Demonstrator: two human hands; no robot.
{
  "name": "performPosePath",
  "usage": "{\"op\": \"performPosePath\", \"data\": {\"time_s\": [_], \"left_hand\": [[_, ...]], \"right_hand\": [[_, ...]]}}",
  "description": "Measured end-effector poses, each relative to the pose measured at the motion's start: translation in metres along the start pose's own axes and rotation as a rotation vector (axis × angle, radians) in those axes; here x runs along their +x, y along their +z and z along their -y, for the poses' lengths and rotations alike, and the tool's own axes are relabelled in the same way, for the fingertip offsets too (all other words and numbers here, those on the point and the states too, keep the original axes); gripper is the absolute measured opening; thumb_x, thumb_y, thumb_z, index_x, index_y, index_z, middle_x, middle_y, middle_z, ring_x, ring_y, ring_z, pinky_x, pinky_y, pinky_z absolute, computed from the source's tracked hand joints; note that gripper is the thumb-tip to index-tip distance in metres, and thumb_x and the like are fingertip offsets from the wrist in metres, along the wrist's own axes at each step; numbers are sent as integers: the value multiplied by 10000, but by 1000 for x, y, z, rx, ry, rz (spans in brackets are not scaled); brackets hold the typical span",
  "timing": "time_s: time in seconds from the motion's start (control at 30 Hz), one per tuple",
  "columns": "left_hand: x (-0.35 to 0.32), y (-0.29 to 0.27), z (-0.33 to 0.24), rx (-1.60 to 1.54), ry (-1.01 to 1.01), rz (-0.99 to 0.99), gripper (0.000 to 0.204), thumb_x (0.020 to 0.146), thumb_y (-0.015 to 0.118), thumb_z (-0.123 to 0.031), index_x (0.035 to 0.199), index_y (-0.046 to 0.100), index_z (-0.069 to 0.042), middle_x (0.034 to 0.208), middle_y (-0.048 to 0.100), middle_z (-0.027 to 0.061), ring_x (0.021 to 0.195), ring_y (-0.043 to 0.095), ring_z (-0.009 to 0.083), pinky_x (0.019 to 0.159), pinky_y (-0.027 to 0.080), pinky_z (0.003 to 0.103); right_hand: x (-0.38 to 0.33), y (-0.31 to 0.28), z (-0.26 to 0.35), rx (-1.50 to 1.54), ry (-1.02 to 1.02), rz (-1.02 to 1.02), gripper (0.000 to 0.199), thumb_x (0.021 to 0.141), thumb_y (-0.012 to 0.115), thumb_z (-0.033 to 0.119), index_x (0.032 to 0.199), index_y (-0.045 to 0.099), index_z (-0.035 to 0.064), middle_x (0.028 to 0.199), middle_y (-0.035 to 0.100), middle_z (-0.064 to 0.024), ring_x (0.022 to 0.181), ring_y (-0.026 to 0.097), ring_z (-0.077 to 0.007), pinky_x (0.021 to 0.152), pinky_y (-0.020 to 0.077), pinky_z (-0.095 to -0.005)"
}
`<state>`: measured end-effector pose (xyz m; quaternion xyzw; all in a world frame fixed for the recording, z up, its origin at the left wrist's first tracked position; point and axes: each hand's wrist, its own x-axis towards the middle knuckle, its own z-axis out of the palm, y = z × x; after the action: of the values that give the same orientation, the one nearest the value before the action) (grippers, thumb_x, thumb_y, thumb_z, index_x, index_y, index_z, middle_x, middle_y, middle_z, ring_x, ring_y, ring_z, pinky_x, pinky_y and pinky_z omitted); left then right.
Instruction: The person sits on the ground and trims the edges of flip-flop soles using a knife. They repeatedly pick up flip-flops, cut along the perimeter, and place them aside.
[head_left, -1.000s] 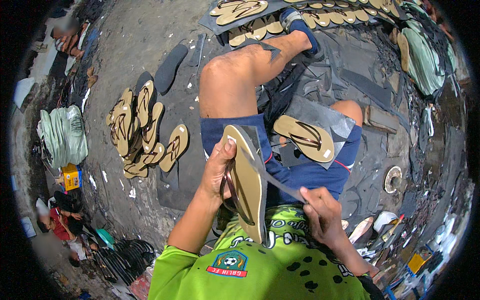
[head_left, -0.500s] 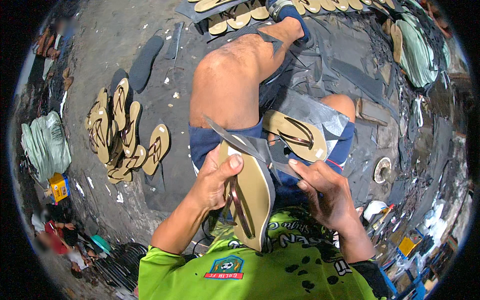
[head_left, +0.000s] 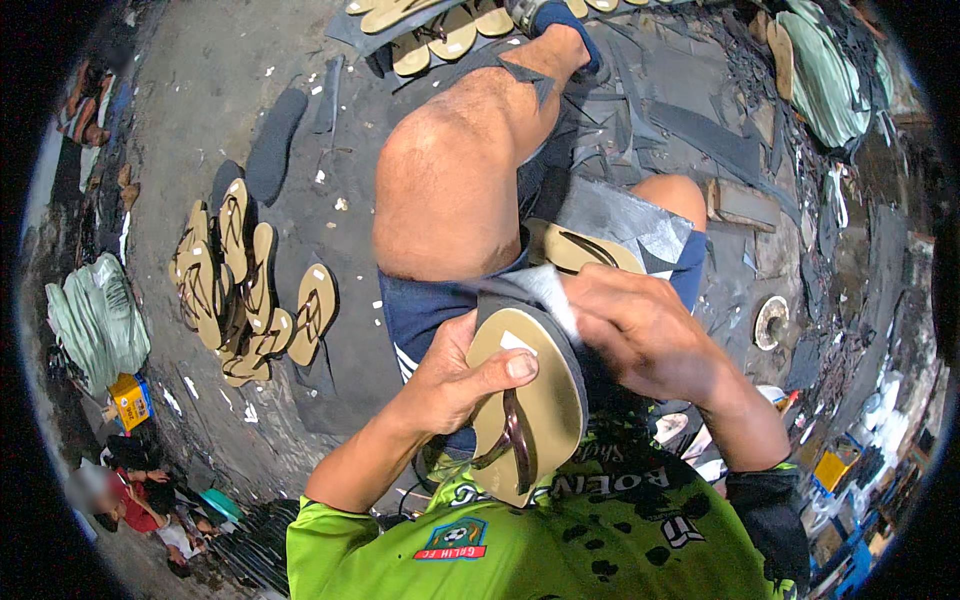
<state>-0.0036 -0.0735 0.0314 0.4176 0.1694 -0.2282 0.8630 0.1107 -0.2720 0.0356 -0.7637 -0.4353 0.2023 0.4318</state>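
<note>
Upright in front of my shirt stands a beige flip-flop (head_left: 550, 395) with a shiny brown strap and a small white label. My left hand (head_left: 462, 385) grips it at the side, the thumb pressed on the footbed near the label. At its top right edge, a knife blade (head_left: 548, 292) shows as a bright, smeared streak. My right hand (head_left: 640, 330) is closed around the knife; the handle is hidden by the fingers. Behind it, a second beige flip-flop (head_left: 552, 250) lies on my lap, partly covered by my right hand.
A grey sheet (head_left: 620, 222) lies over my right thigh. On the ground at left is a pile of beige flip-flops (head_left: 200, 285), near a dark sole piece (head_left: 277, 145). More flip-flops (head_left: 452, 35) line the far side. Dark offcuts (head_left: 705, 140) and a pale green sack (head_left: 825, 85) lie far right.
The flip-flop in my left hand has turned, and its labelled end now faces up. The knife has swung from lying across the flip-flop to its right edge, and my right hand has risen.
</note>
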Motion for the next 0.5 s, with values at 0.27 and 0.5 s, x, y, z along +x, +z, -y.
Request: {"op": "performPosePath", "data": {"time_s": [0.27,0.5], "left_hand": [[-15,-12,-76,-171,888,-716,145,907,584,-162,1018,587,-69,937,638,30,838,616,109,747,523,280],[-13,31,6,-516,578,-362,380,882,663,-222,1218,548,-88,1093,651,34,968,642,157,821,560,255]], "right_hand": [[-54,-2,13,1007,559,-768,459,988,451,420,1251,497,47,828,592,-48,651,552,-105,566,462,-250],[-94,50,28,-23,96,-557,411,828,635,69,1234,579,52,869,600,-156,694,590,-267,610,492,-354]]}}
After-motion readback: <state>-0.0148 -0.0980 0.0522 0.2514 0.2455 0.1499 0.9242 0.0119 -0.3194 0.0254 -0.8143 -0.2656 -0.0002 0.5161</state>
